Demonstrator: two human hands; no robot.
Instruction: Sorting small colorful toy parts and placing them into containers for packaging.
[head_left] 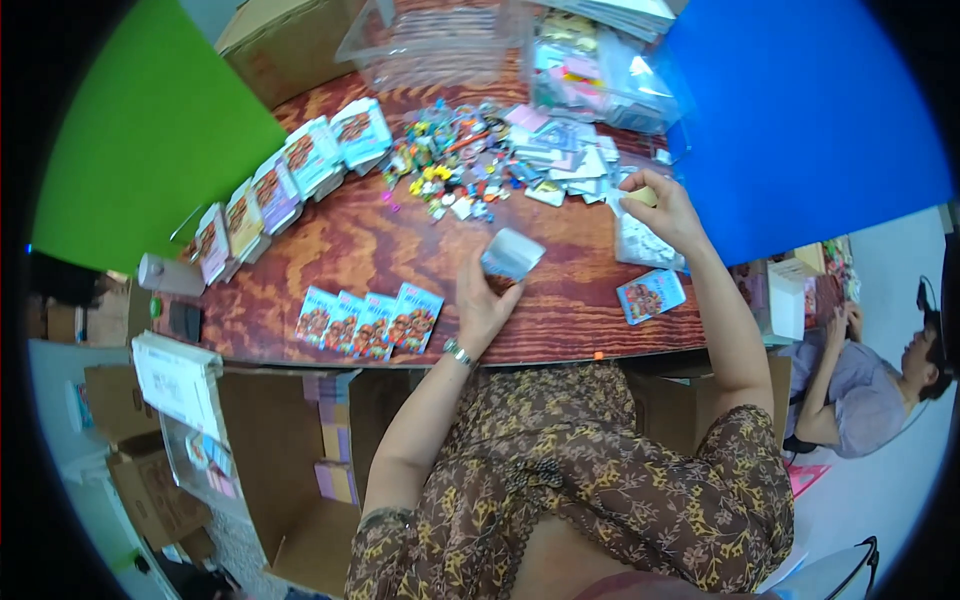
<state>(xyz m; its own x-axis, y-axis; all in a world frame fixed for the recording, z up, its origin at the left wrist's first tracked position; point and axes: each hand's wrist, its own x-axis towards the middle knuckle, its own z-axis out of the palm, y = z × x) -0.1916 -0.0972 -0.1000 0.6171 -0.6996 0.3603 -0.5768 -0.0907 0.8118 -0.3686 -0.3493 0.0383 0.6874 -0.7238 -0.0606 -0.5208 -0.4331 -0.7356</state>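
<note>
table [380, 245]: reddish-brown wood grain | panel upper left [150, 130]: plain green | panel upper right [810, 120]: plain blue | card packs lower centre [368, 322]: light blue with orange pictures | blouse [590, 480]: brown, yellow floral | small pack centre [512, 254]: pale grey-white

Bare wooden table [360, 250] lies open between the fanned card packs [368, 322] and the heap of small toys [450, 160]; stacked packs [285, 180] line its left edge.
</note>
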